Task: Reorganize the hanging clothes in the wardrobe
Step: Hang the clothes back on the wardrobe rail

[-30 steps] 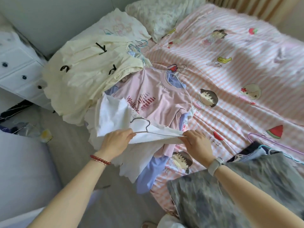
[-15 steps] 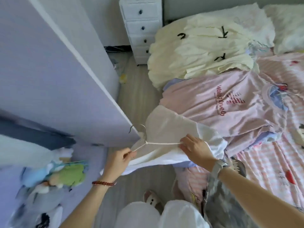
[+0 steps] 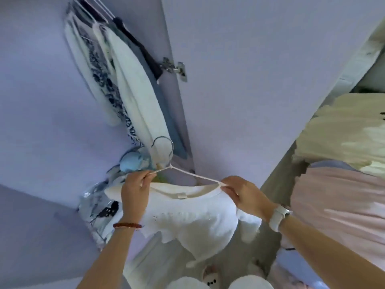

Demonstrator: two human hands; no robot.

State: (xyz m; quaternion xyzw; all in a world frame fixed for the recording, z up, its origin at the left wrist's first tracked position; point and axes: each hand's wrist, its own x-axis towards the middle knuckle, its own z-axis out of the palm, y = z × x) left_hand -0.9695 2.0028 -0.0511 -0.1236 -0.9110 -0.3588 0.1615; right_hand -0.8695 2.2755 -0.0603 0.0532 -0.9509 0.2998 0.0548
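Note:
A white shirt [image 3: 187,222] hangs on a thin white hanger [image 3: 185,171] with a metal hook. I hold it up in front of the open wardrobe. My left hand [image 3: 135,195] pinches the hanger's left arm and the shirt's left shoulder. My right hand [image 3: 243,195] pinches the hanger's right end together with the shirt's collar. Inside the wardrobe at upper left hang several garments [image 3: 125,90]: white ones, a blue-patterned one and dark ones.
The open wardrobe door [image 3: 260,80] stands right behind the hanger, its hinge [image 3: 177,68] at upper middle. Stuffed toys [image 3: 133,161] and bags lie on the wardrobe floor. The bed at right carries a cream garment [image 3: 341,130] and a pink shirt [image 3: 341,205].
I have turned from the bed to the wardrobe, lifting the white shirt on its hanger off the bed. Both hands keep their grip at the hanger's ends.

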